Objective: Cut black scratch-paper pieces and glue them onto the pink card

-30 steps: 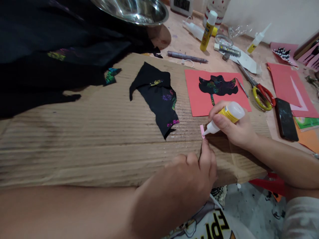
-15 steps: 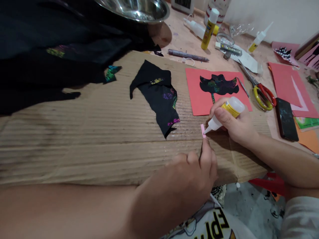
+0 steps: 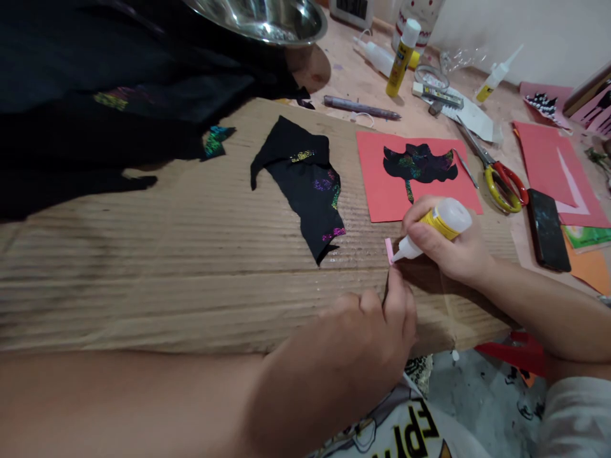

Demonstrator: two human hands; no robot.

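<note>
- Pink paper strip (image 3: 388, 249) could slide if the left hand (image 3: 365, 327), pinching or pressing (unclear), eases.
- Glue bottle (image 3: 442, 222), in the right hand's (image 3: 453, 253) grip, could flood it if oversqueezed.

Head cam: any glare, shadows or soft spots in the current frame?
Head view: bright glare on the steel bowl; head view: shadow on the cardboard below the right hand; head view: black cloth at upper left is dark, folds hard to read; head view: left forearm looks soft, pink strip small but distinct.
</note>
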